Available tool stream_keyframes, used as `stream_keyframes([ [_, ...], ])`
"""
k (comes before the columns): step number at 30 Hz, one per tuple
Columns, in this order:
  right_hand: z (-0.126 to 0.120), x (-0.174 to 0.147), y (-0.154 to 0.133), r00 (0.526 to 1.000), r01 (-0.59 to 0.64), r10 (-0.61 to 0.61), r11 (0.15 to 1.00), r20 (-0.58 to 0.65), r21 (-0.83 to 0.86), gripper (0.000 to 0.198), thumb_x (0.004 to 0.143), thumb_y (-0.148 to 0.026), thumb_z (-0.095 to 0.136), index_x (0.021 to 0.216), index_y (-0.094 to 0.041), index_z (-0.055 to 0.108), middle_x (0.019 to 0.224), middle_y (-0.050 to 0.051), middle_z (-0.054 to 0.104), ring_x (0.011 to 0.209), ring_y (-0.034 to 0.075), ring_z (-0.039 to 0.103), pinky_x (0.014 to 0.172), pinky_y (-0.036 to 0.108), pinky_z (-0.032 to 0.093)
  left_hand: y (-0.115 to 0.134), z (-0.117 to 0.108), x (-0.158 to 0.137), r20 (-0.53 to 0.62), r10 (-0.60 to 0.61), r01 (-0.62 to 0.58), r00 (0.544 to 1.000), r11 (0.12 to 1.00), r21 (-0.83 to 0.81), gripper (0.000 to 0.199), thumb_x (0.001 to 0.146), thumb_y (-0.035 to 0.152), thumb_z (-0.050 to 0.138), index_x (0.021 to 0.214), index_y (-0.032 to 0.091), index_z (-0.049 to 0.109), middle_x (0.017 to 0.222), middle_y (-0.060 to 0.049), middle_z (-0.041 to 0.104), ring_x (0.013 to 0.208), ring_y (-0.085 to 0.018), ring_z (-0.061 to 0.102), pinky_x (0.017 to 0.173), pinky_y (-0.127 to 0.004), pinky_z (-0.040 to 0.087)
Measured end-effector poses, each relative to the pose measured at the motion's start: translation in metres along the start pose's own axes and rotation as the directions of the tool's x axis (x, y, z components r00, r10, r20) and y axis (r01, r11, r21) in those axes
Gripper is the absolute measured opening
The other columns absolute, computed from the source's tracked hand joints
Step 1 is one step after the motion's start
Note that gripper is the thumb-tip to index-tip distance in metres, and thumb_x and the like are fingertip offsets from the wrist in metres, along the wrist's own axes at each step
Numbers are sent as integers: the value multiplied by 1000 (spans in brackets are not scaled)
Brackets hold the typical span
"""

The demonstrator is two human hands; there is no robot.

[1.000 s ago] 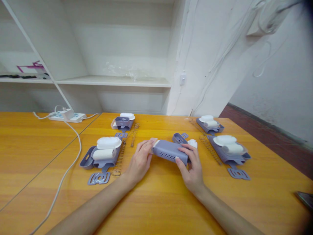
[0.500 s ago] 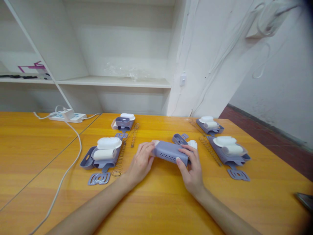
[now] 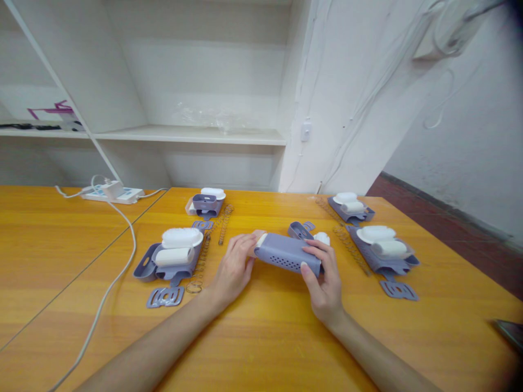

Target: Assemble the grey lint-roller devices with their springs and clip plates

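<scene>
Purple-grey plastic makes up the long shell (image 3: 288,253) in my hands, smooth on top, with rows of little round holes along its side. It is in the middle, above the shiny yellow wood table (image 3: 261,343), tipped down a bit to the right. My left hand (image 3: 233,268) curls around its left end, by a pale rim (image 3: 260,239). My right hand (image 3: 324,280) pinches the other end, thumb in front and fingers on top. Just behind sit a hollow purple cup (image 3: 299,231) and a white lump (image 3: 322,238). Off to the left are a thin curly wire spring (image 3: 200,265), a smooth white roll (image 3: 175,257) and a flat plate with slots (image 3: 165,297).
</scene>
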State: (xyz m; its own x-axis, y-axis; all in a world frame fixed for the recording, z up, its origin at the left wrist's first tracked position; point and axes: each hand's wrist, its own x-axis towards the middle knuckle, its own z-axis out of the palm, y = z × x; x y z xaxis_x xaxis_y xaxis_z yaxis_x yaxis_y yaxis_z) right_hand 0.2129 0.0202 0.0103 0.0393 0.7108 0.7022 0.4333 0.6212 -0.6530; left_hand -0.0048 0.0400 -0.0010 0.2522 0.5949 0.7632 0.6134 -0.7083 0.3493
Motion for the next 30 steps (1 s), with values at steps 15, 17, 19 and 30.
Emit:
stream_keyframes([
  [15, -1, 1, -2, 999, 32, -31, 998, 30, -49, 25, 82, -25, 53, 107, -21, 54, 115, 10, 47, 108, 26, 47, 96, 49, 35, 1, -2, 0, 10, 84, -83, 996, 996, -34, 50, 80, 0, 47, 124, 21, 38, 120, -10, 54, 118, -21, 45, 97, -45, 44],
  [17, -1, 1, -3, 998, 51, -48, 997, 42, -63, 25, 82, -23, 53, 107, -21, 54, 115, 10, 47, 108, 26, 47, 96, 49, 36, 1, -3, -1, 14, 86, -85, 996, 996, -15, 50, 81, 0, 46, 125, 21, 38, 120, -10, 54, 119, -21, 45, 98, -45, 44],
  [19, -1, 1, -4, 996, 68, -64, 995, 54, -74, 26, 81, -22, 54, 107, -21, 54, 115, 11, 47, 109, 26, 47, 96, 49, 36, 0, -2, -2, 15, 96, -96, 995, 995, 7, 50, 81, 0, 46, 126, 20, 38, 122, -11, 54, 120, -21, 44, 98, -44, 44],
  [30, -2, -1, 1, 990, 73, -64, 995, 123, -72, 30, 81, -23, 56, 110, -19, 51, 118, 11, 44, 112, 25, 45, 99, 47, 35, -1, -4, -6, 75, 210, -213, 975, 976, 45, 41, 83, 2, 46, 121, 17, 42, 128, -14, 52, 123, -22, 43, 96, -44, 44],
])
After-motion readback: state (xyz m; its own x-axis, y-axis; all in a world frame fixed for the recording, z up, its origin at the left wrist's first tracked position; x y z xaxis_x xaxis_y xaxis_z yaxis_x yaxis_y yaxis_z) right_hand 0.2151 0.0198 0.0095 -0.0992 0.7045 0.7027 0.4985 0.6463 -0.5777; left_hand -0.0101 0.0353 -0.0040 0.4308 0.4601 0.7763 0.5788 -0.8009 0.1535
